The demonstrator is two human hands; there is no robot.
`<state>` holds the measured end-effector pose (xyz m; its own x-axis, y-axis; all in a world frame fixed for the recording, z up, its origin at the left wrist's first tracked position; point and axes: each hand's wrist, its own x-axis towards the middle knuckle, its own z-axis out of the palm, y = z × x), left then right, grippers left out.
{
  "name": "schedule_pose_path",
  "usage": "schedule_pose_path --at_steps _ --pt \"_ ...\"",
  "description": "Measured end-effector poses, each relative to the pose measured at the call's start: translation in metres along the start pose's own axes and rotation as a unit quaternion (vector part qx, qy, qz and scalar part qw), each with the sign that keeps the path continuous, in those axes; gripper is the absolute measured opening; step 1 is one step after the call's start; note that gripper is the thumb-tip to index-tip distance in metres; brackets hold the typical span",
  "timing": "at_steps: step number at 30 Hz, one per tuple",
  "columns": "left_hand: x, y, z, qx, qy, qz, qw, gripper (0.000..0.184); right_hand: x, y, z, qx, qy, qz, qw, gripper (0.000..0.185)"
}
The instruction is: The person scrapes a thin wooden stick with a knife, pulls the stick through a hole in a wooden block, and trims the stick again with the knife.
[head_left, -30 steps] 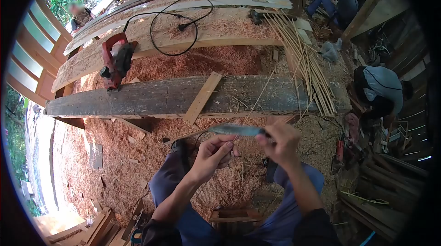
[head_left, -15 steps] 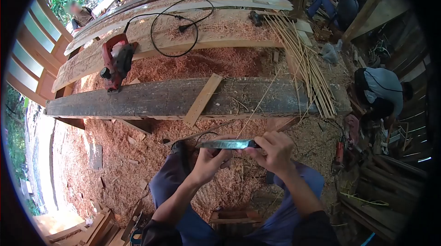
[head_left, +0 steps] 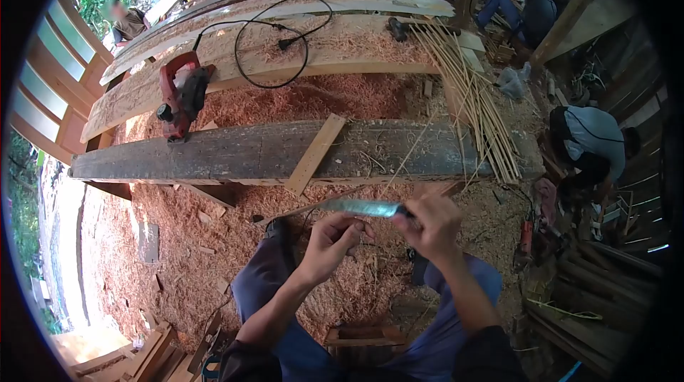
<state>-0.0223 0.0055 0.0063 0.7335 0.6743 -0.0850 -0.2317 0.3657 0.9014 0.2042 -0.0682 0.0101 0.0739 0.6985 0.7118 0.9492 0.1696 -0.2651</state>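
Observation:
My right hand (head_left: 432,224) is closed round the dark handle of a knife (head_left: 360,207), whose shiny blade points left. Just below the blade, my left hand (head_left: 331,243) pinches something thin; most of it is hidden by the fingers. A thin pale strip (head_left: 410,154) slants up from near my hands across the dark plank (head_left: 249,150). Many thin sticks (head_left: 479,107) lie in a loose bundle at the plank's right end.
A red power planer (head_left: 182,97) with a black cord (head_left: 271,22) stands on the planks. A flat wooden strip (head_left: 315,155) lies across the dark plank. One co-worker (head_left: 591,136) bends at the right; others sit farther back. Shavings (head_left: 192,254) cover the ground.
The knife went down over my left hand, then rose and moved slightly right with my right hand. My left hand has stayed in nearly the same place.

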Motion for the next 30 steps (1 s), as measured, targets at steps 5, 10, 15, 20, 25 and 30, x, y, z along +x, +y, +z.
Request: schedule_pose_path --at_steps 5,10,15,20,25,30 --pt "-0.004 0.002 -0.001 -0.016 0.003 -0.016 1.000 0.031 0.012 0.033 -0.016 -0.007 0.049 0.094 0.994 0.052" --pt "-0.004 -0.003 -0.005 -0.015 -0.018 0.001 1.000 0.029 -0.001 0.007 -0.007 -0.010 0.005 0.012 1.000 0.054" --pt "-0.006 -0.001 -0.006 -0.022 0.000 -0.023 0.999 0.030 0.006 0.035 -0.011 0.015 0.021 0.063 0.998 0.049" --pt "-0.002 0.003 -0.014 -0.067 0.017 -0.035 0.997 0.024 0.005 0.033 -0.013 -0.026 0.029 0.116 0.992 0.039" --pt "0.002 -0.001 -0.024 -0.127 0.082 -0.027 0.988 0.016 0.003 0.032 0.007 -0.071 -0.008 0.160 0.984 0.027" --pt "0.005 -0.006 -0.017 -0.103 0.133 -0.003 0.986 0.012 0.001 0.041 0.020 -0.134 -0.071 0.187 0.970 0.030"
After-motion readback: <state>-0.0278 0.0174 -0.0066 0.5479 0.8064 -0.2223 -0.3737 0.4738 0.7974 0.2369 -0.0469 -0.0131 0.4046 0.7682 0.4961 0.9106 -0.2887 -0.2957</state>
